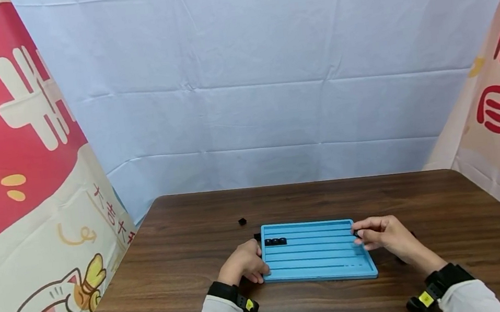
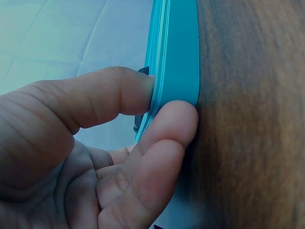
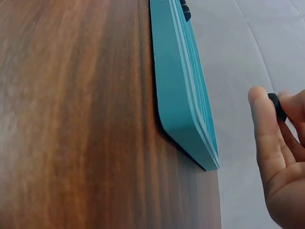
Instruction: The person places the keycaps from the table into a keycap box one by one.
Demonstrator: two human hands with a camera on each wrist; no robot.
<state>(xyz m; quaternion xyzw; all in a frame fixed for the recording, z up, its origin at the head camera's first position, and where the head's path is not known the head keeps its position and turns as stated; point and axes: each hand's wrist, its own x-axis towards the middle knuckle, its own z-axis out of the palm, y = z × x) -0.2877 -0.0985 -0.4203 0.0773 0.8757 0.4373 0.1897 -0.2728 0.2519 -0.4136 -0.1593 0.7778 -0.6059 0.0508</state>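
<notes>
A light-blue ridged tray [image 1: 315, 253] lies flat on the table, with a short row of small black blocks [image 1: 275, 241] in an upper groove near its left end. My left hand [image 1: 245, 263] holds the tray's left edge; in the left wrist view its thumb [image 2: 128, 90] lies at the rim and the fingers [image 2: 167, 129] press against the side wall. Beside the tray's right edge, my right hand [image 1: 384, 236] pinches another small black block [image 3: 277, 108] between thumb and fingertips, raised above the table in the right wrist view.
A loose black block [image 1: 242, 222] lies on the wooden table [image 1: 185, 238] beyond the tray's upper left corner. Other dark pieces show partly behind both hands. A pale blue cloth [image 1: 259, 81] hangs behind the table, with printed cloths at both sides.
</notes>
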